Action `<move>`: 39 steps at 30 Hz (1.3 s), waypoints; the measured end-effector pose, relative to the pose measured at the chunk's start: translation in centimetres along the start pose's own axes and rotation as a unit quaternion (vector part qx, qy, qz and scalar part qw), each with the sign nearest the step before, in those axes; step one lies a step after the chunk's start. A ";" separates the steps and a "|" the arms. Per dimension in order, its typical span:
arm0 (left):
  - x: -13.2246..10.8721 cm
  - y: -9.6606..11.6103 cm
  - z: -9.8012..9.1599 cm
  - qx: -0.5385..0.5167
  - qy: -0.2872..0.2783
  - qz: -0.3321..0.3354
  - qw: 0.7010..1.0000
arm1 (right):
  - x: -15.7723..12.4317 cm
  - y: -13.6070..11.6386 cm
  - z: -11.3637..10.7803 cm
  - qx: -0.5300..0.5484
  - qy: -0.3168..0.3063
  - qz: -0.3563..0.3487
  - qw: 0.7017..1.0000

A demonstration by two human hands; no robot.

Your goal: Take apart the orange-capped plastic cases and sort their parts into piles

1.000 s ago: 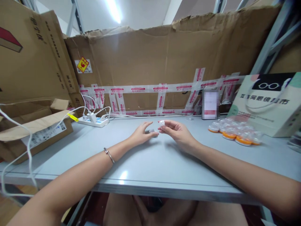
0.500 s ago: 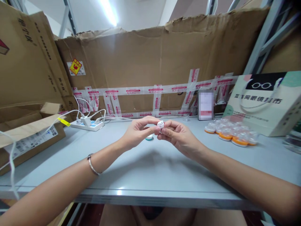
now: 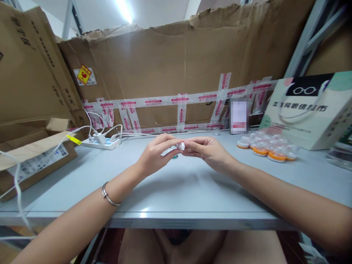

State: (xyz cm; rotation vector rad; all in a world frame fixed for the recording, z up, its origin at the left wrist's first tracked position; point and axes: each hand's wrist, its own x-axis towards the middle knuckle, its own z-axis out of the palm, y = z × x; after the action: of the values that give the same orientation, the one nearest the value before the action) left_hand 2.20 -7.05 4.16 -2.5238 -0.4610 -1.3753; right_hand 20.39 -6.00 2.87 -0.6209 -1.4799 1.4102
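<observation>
Above the middle of the table (image 3: 154, 198), both my hands meet around a small white ribbed piece (image 3: 180, 146), partly see-through at its side. My left hand (image 3: 154, 156) has its thumb and forefinger closed at the piece's left side. On the other side, my right hand (image 3: 211, 152) pinches it between thumb and fingers, hiding part of it. Just behind my left fingertips, a small green-edged thing (image 3: 175, 156) lies on the table, mostly covered by the hand.
Clear-topped round cases with orange bases (image 3: 268, 148) are grouped at the right, before a paper bag (image 3: 299, 110). A phone (image 3: 239, 116) leans against the cardboard (image 3: 165, 69) behind. At left are a power strip (image 3: 106, 144) with cables and an open carton (image 3: 44, 157).
My hands have turned the white piece, so its ribbed top no longer faces me. The green-edged thing is now more hidden by my left hand. The view has tilted slightly.
</observation>
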 end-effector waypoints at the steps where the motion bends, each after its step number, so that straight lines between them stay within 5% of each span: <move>1: -0.1 -0.1 0.1 0.011 0.002 0.006 1.000 | 0.1 0.1 -0.1 0.000 -0.002 0.005 1.000; 18: -1.0 -0.7 0.7 0.138 -0.032 0.076 0.987 | -0.5 0.1 0.6 -0.071 0.034 0.001 0.997; 28: -1.5 -0.5 1.5 0.130 -0.053 0.042 0.989 | -0.5 0.8 0.4 -0.115 0.051 0.004 0.992; 33: -1.5 -0.6 1.4 0.061 -0.046 -0.005 0.997 | -0.3 0.6 0.3 -0.079 0.053 0.028 0.995; 39: -1.5 -0.9 1.4 -0.156 -0.021 -0.167 0.973 | -0.1 0.4 0.2 -0.028 0.044 0.040 0.998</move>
State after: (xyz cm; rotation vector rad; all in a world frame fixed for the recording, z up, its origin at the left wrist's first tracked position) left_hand 2.15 -6.02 2.17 -2.8284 -0.7613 -1.6250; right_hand 20.16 -6.15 2.51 -0.7747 -1.4430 1.3887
